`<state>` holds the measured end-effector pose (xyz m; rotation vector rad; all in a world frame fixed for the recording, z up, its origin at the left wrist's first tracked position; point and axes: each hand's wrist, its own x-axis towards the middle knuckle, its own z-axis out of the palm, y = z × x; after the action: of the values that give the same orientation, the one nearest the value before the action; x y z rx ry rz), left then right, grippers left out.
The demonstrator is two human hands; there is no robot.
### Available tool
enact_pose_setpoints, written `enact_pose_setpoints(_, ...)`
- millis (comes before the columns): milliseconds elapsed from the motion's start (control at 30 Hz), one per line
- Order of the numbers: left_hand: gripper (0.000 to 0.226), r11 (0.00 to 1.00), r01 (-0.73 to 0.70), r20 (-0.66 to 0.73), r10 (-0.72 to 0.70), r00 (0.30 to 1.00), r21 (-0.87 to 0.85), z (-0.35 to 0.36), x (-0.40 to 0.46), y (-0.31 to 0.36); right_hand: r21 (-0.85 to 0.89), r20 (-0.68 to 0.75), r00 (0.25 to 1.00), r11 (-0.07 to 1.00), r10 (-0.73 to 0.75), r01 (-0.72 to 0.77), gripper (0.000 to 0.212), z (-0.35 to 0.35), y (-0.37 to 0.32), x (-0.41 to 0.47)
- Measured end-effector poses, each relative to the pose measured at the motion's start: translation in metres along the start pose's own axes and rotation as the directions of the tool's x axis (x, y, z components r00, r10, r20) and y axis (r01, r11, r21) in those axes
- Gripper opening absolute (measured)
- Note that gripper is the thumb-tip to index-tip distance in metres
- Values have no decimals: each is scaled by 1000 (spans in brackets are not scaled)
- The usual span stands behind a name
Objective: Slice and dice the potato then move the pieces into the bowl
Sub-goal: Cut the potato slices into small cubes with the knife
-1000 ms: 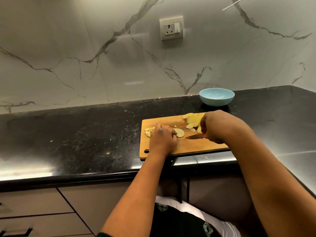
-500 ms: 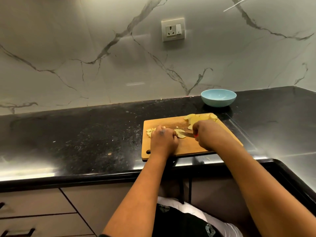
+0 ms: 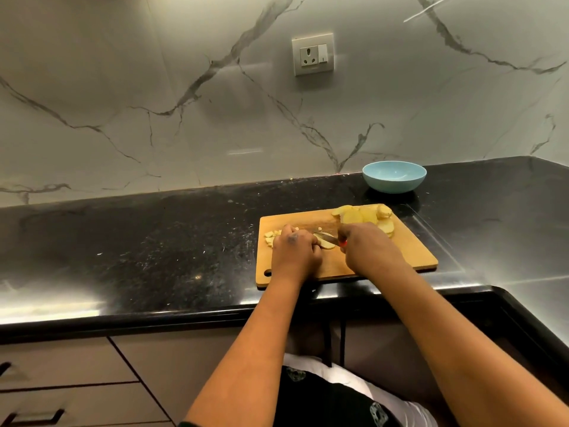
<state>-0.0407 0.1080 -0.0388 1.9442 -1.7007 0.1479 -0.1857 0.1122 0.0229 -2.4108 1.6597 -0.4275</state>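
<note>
One slice [image 3: 327,243] is getting diced right now, lying flat on the wooden cutting board [image 3: 409,257] between the two hands, with the left hand [image 3: 296,250] curled over it and pinning its left end down while the right hand [image 3: 368,249] is wrapped round the red-handled knife [image 3: 329,238]. Biggest worry imo is those left fingertips, they sit right next to the blade and a thin wet slice can skid sideways under pressure, so a slip could nick a finger. Also the little pile of diced bits [image 3: 272,237] is close to the board's left edge, a careless sweep could push them onto the black counter [image 3: 154,241] instead of into the blue bowl [image 3: 394,177], which sits well apart behind the board and looks empty. Stack of uncut slices [image 3: 366,218] waits at the far right corner. As for direction, the slice's long axis runs roughly left to right, tilted a bit toward the near right, and the blade lies close to that same line with its tip pointing left toward the holding hand, which is kinda sketchy
</note>
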Motion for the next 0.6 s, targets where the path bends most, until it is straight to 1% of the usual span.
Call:
enact_pose_setpoints(133,29,1000,0,6,0,1000,19,-1,0,1,31,104,995,1000,0,-3,27,-12,4,2)
enact_pose_setpoints(167,30,1000,0,9,0,1000,12,-1,0,1,-8,140,990,1000,9,-7,29,-19,6,2)
enact_pose_setpoints(233,30,1000,-6,6,7,1000,-11,-2,0,1,-145,208,977,989,43,-13,34,-37,9,-1)
enact_pose_setpoints(300,30,1000,-7,2,7,1000,-30,-3,0,0,-236,237,969,972,76,-19,37,-53,12,-7)
enact_pose_setpoints(367,30,999,1,-8,-1,1000,-54,-1,-1,-1,-255,220,973,967,76,-18,36,-61,13,-10)
enact_pose_setpoints(400,29,998,6,-16,-7,1000,-68,-1,-2,-1,-237,192,979,971,63,-16,36,-61,11,-11)
enact_pose_setpoints(500,27,994,20,-38,-24,999,-109,-1,-3,-1,-118,101,995,993,26,-14,34,-43,3,-9)
enact_pose_setpoints(600,23,992,27,-48,-33,998,-123,-2,-1,0,-46,22,1000,999,-11,12,28,-18,1,-7)
